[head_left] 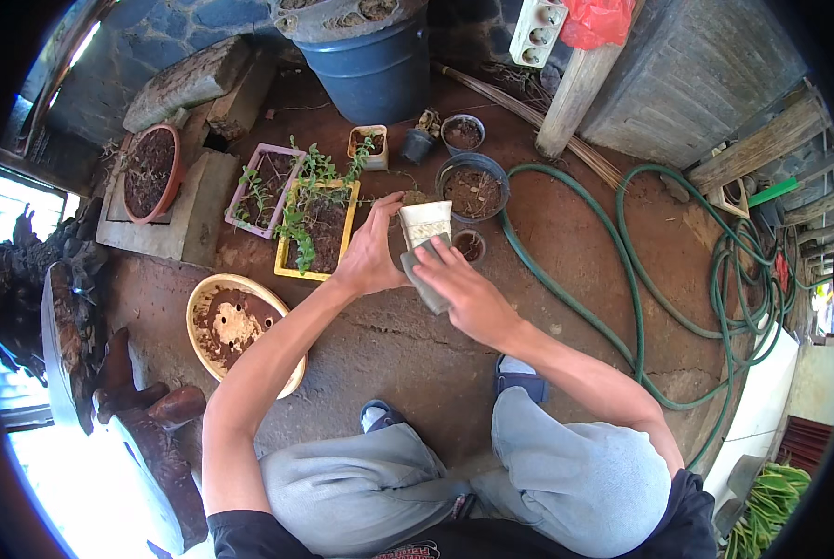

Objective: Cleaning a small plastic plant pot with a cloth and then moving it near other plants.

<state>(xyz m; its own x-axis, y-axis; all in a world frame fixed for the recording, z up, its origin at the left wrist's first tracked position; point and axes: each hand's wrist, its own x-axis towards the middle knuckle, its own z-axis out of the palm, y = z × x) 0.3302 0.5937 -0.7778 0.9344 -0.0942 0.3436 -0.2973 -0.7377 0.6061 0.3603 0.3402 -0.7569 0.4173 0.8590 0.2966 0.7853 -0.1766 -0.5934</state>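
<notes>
- Work in hand: the cream pot (pixel 426 226), woven-patterned, tilted and raised above the floor between your two hands, in front of your knees.
- Your left hand (pixel 370 253) grips it along its left side; fingers bent around the edge, tips partly hidden behind the pot.
- Your right hand (pixel 468 293) has fingers close together, laid over a grey-green cloth (pixel 426 287) and pressing it to the pot's near part. Thumb hidden; can't tell where it sits.
- Progress, my reading: you look partway through wiping. The upper patterned face shows pale; the covered part can't be judged.
- Left to do, likely: whatever lies under the cloth and the sides turned away from view.
- Nearby, untouched: the oval basin (pixel 193 321), stained reddish brown inside, and the yellow planter (pixel 302 274) with leafy plants.
</notes>
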